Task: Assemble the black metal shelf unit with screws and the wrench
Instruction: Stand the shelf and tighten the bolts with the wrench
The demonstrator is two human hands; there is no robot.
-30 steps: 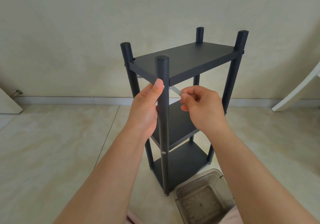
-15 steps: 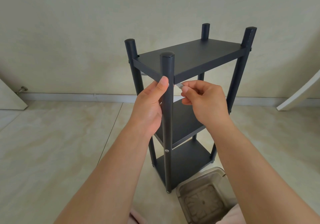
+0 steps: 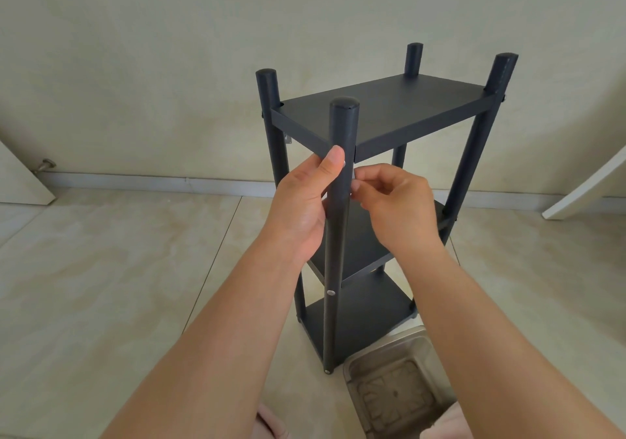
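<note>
While left hand (image 3: 305, 208) grips shelf post (image 3: 338, 221), right hand (image 3: 396, 204) pinches seemingly the wrench (image 3: 353, 175).

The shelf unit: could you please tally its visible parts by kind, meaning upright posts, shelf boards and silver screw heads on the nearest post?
Upright posts: 4
Shelf boards: 3
Silver screw heads on the nearest post: 2 plainly visible; any under the hands cannot be told
Total: 9

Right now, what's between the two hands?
In the head view, the shelf's front post stands between them. The left hand wraps it from one side; the right hand pinches a small silvery tool, mostly hidden, against its other side.
</note>
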